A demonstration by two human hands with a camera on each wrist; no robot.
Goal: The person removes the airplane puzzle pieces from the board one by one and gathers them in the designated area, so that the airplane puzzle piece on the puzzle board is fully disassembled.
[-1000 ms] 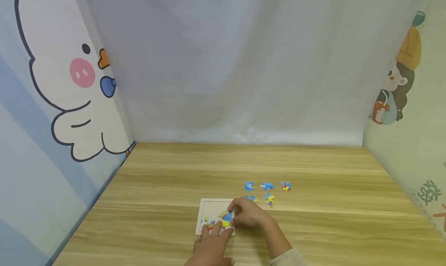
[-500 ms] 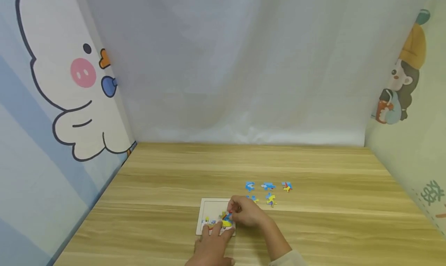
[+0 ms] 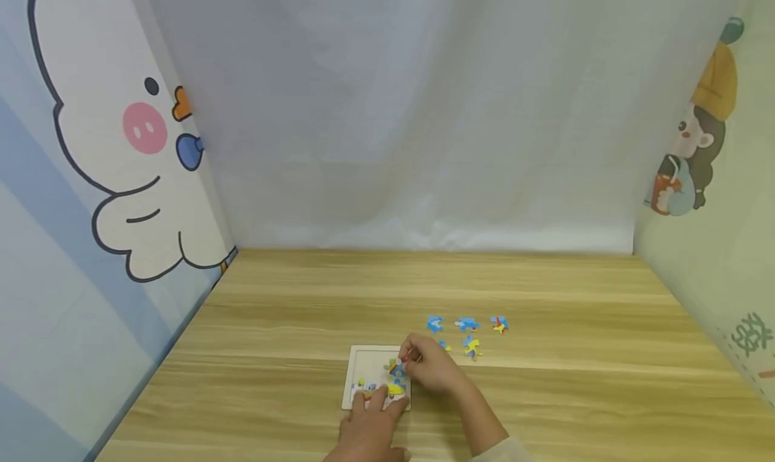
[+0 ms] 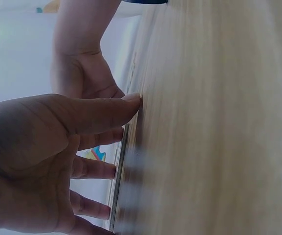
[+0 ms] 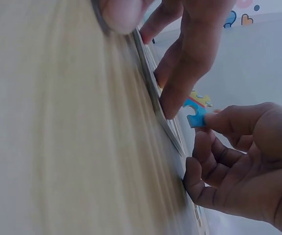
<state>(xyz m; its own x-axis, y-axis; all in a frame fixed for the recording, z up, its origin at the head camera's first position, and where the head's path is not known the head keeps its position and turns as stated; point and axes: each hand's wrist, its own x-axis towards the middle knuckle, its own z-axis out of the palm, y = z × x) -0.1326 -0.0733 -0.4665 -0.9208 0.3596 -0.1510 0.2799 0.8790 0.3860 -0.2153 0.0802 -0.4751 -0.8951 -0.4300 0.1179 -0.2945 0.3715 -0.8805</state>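
A square puzzle board (image 3: 366, 362) with a pale raised rim lies near the front of the table, jigsaw pieces (image 3: 396, 389) set along its near side. My left hand (image 3: 369, 430) rests its spread fingers on the board's near edge, partly covering those pieces. At the board's right side my right hand (image 3: 432, 368) pinches a jigsaw piece between thumb and fingers. In the right wrist view this jigsaw piece (image 5: 198, 113) shows blue, red and yellow and is tilted up from the board.
Several loose pieces lie beyond the board to the right, among them a blue piece (image 3: 434, 323), a red, yellow and blue piece (image 3: 499, 324) and a yellow and blue piece (image 3: 472, 346). The wooden table (image 3: 272, 327) meets a white curtain (image 3: 393, 146) at the back.
The pinched jigsaw piece has been raised and tilted off the board's right part, and my right hand has shifted slightly away from me. My left hand stays on the board.
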